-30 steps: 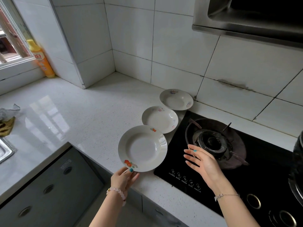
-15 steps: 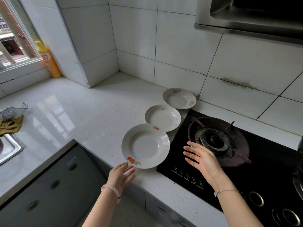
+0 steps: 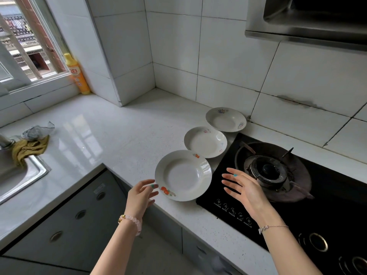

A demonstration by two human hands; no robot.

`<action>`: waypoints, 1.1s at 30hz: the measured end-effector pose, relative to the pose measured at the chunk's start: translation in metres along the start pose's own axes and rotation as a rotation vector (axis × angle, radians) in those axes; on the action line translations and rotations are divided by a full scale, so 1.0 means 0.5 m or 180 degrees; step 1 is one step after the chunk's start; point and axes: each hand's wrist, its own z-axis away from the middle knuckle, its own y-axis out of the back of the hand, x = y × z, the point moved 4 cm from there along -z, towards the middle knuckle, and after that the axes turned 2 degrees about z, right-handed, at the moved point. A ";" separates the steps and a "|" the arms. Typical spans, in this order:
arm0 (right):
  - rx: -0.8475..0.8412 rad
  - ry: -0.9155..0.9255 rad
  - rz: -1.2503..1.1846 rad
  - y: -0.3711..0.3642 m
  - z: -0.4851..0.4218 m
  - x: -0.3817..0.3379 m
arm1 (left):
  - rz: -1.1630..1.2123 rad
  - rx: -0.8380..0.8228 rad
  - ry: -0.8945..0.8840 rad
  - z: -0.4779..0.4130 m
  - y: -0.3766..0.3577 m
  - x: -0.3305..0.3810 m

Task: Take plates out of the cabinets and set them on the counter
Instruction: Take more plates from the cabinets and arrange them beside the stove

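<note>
- Both hands are released: the left hand [image 3: 142, 195] hovers with loose fingers just beside the front rim of the near plate [image 3: 182, 175], gripping nothing. The right hand [image 3: 244, 187] is spread over the left edge of the stove [image 3: 297, 205], empty.
- The near plate lies flat on the tabletop [image 3: 119, 135], close to its front edge and just beside the stove. The middle plate [image 3: 205, 141] and far plate [image 3: 226, 119] lie in a row behind it.
- Step in hand, as I judge it: letting go of the near plate.
- To do it well, draw the left hand straight back without catching the rim. A nudge inward, away from the front edge, would be safer.
</note>
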 end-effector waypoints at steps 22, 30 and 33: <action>0.0660 0.1293 0.1459 0.057 0.079 -0.116 | -0.1952 0.0144 -0.2283 0.117 -0.086 0.157; 0.1422 0.2598 0.3661 0.086 0.154 -0.160 | -0.3636 0.0539 -0.3108 0.180 -0.132 0.168; 0.1557 0.2663 0.3838 0.089 0.178 -0.159 | -0.3817 0.0548 -0.3158 0.197 -0.143 0.158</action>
